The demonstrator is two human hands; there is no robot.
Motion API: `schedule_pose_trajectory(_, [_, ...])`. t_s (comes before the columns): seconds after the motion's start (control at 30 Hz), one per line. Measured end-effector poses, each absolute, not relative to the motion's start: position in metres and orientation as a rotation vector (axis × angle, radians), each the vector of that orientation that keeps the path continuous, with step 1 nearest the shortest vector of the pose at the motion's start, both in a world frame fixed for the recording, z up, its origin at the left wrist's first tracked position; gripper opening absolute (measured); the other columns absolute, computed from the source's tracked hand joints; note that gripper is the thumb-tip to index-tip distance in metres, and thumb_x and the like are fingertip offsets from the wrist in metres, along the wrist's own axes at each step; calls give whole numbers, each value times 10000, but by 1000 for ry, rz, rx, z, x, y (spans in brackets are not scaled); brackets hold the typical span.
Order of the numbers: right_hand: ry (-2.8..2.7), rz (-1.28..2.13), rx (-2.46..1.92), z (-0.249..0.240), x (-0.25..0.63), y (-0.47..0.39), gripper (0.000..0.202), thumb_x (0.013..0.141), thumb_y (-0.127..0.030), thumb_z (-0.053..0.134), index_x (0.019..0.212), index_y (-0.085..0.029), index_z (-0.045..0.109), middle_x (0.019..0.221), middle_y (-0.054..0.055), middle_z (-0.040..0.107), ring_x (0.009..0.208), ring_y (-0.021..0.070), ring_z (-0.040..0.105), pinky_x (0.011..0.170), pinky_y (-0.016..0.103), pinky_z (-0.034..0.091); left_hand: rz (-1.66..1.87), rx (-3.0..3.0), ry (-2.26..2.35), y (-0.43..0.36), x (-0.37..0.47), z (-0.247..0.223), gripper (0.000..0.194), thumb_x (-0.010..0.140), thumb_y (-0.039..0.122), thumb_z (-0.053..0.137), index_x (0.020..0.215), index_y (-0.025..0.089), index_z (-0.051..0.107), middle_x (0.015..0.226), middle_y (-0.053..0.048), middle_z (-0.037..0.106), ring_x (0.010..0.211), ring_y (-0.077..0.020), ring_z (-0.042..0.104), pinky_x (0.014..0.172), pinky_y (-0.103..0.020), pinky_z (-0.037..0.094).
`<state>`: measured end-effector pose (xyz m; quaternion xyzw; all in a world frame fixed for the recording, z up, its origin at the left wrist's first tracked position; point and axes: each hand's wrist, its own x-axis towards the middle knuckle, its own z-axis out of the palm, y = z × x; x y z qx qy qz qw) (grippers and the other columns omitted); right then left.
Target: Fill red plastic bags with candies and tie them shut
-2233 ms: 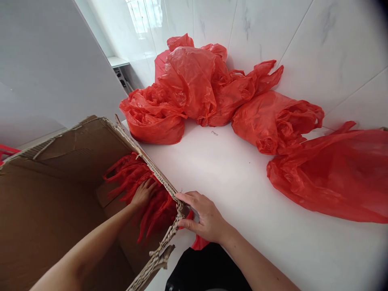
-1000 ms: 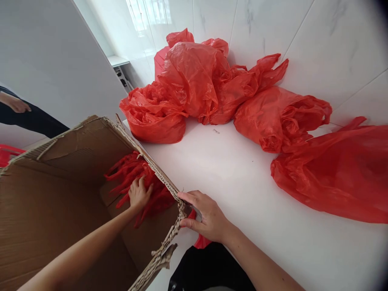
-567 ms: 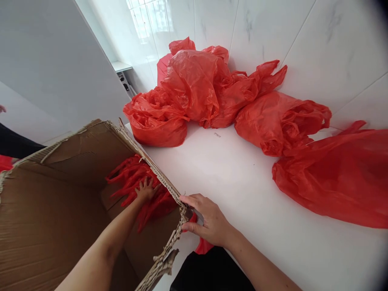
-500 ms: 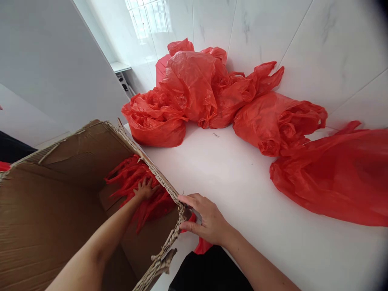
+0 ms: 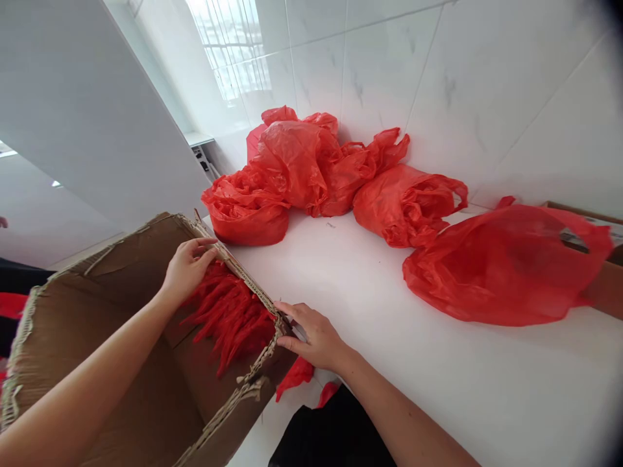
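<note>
A large open cardboard box [image 5: 73,311] with ragged, torn rims stands at the left. Inside it, along the right wall, lies a bunch of crumpled red plastic [image 5: 233,318]. My left hand [image 5: 189,269] is at the upper right rim, fingers hooked over the edge and thumb on the inner side. At the near right corner of the same box, my right hand [image 5: 314,334] pinches the cardboard between thumb and fingers.
On the white table [image 5: 350,279], several stuffed red plastic bags [image 5: 292,162] lie along the tiled wall. A looser red bag [image 5: 487,266] is at the right, beside another cardboard box [image 5: 606,288]. Part of another person [image 5: 19,282] shows at the far left.
My left hand has come up off the red plastic inside the box to its rim. My right hand keeps hold of the corner. The view has shifted, showing more at the right.
</note>
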<state>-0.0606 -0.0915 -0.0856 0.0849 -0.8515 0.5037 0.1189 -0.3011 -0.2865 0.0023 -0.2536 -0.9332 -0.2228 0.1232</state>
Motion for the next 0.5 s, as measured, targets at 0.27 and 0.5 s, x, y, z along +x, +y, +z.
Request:
schedule_pose_trajectory(0.27, [-2622, 1426, 113, -69, 5, -73, 465, 871, -348, 614, 1325, -284, 537, 1157, 48, 642, 934, 177, 639, 889, 335, 502, -1065, -1445, -2568, -212, -162, 42, 304, 867, 481, 511, 1000, 259, 670, 1278, -26, 560, 1209, -247, 524, 1048, -396, 413])
schedule_pose_trajectory(0.5, [-2581, 1421, -394, -56, 132, -16, 265, 924, -337, 530, 1149, -284, 660, 887, 9, 708, 760, 161, 652, 742, 312, 526, -1063, -2192, -2538, -134, -74, 9, 176, 883, 310, 527, 956, 285, 685, 1166, -44, 629, 1050, -219, 621, 945, -367, 490])
